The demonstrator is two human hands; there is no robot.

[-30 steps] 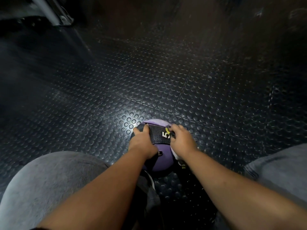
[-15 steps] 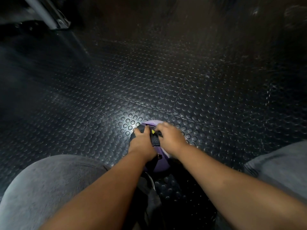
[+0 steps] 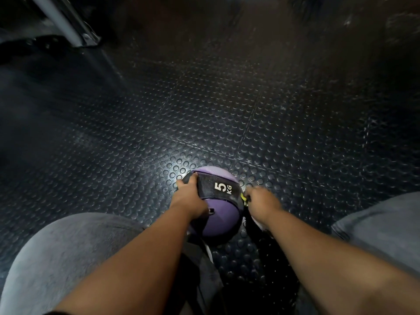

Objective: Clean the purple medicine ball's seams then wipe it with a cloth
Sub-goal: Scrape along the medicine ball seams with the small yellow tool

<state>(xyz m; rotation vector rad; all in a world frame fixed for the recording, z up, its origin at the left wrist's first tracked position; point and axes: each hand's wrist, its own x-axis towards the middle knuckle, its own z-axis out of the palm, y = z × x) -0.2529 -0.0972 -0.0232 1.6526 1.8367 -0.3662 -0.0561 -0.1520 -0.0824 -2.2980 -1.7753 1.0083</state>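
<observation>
The purple medicine ball (image 3: 219,220) sits on the studded black floor between my knees. A black band (image 3: 213,186) marked "5 KG" crosses its top. My left hand (image 3: 189,196) grips the ball's left side, thumb over the band's left end. My right hand (image 3: 262,203) is at the ball's right edge, fingers curled round a small yellow-and-black tool (image 3: 244,198) that touches the band's right end. Most of the tool is hidden in the fist. No cloth can be made out for certain.
Black studded rubber floor tiles (image 3: 227,98) stretch ahead. A grey metal frame leg (image 3: 66,21) stands at the far left. My grey-clad knees (image 3: 68,258) flank the ball, the right one (image 3: 381,226) at the frame edge. Dark fabric lies under the ball near me.
My right hand slid from the top of the band, near the number, to the ball's right edge. The "5 KG" marking is uncovered again. My left hand stayed put.
</observation>
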